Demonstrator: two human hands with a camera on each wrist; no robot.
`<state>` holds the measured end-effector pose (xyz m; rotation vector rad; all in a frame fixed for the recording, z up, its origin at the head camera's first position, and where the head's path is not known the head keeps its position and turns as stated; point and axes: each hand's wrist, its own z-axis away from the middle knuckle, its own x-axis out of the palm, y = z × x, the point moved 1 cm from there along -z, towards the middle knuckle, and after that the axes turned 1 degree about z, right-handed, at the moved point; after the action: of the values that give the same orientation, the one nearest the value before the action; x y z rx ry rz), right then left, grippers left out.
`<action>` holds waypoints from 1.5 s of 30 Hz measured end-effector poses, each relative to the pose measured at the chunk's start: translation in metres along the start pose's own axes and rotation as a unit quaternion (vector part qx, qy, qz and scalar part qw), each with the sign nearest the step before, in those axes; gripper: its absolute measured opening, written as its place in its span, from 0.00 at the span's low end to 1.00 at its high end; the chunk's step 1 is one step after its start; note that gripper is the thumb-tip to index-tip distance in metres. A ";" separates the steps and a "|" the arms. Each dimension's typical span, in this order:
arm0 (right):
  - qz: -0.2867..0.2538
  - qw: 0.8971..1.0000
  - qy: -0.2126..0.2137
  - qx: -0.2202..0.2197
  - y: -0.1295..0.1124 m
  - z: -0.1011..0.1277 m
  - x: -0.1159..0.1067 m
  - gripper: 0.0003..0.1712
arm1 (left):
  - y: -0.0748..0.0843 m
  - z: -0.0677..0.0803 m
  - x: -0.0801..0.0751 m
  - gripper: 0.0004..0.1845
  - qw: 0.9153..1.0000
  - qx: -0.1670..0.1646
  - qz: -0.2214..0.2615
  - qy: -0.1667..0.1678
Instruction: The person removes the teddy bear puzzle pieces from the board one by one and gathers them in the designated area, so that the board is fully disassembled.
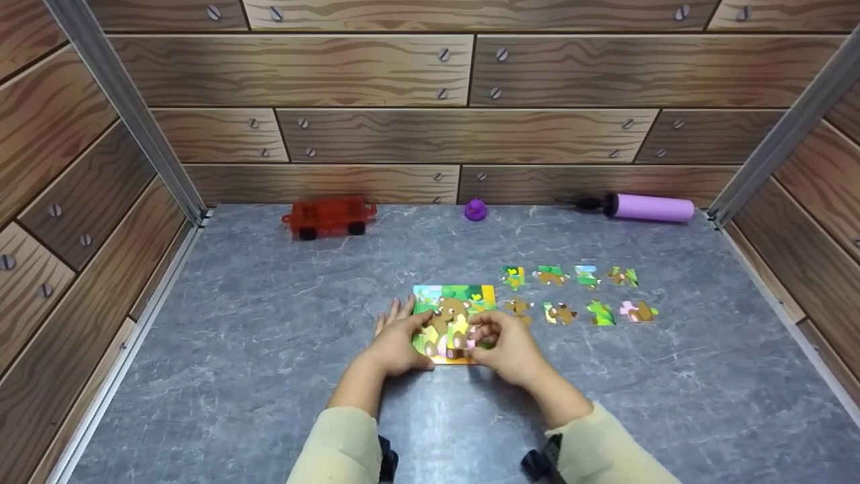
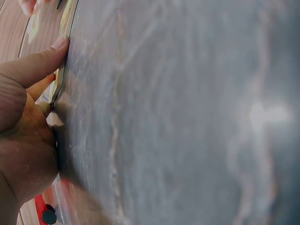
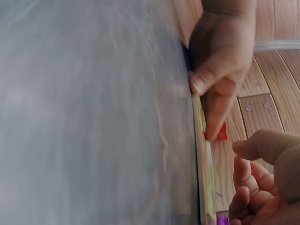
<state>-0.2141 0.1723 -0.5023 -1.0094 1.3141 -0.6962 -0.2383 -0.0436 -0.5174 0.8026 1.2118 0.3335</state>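
A jigsaw puzzle of a brown bear lies on the grey tabletop in a thin frame. At its left side rests my left hand, thumb against the near left corner and a finger on the picture. The left wrist view shows that thumb touching the frame's edge. Over the puzzle's right side, my right hand pinches a yellowish puzzle piece between thumb and fingers. In the right wrist view the piece appears edge-on as a thin line, so its picture is hidden there.
Several loose puzzle pieces lie in two rows to the right, among them a green piece. Along the back stand a red toy wagon, a purple rubber duck and a lilac hand pump. Wood-patterned walls enclose the table.
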 end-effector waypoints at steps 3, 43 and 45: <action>0.000 1.000 0.004 0.004 0.002 0.003 -0.011 0.24 | 0.000 0.000 0.000 0.51 1.000 0.000 -0.002 0.001; 0.112 0.991 0.021 0.067 0.041 0.039 -0.078 0.23 | -0.001 -0.003 0.002 0.51 1.000 -0.004 -0.009 0.002; 0.120 0.990 0.020 0.073 0.042 0.039 -0.079 0.23 | -0.001 -0.003 0.003 0.51 1.000 -0.004 -0.008 0.002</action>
<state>-0.1938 0.2679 -0.5065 -0.7088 1.3710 -0.6204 -0.2403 -0.0413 -0.5200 0.7851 1.2191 0.3257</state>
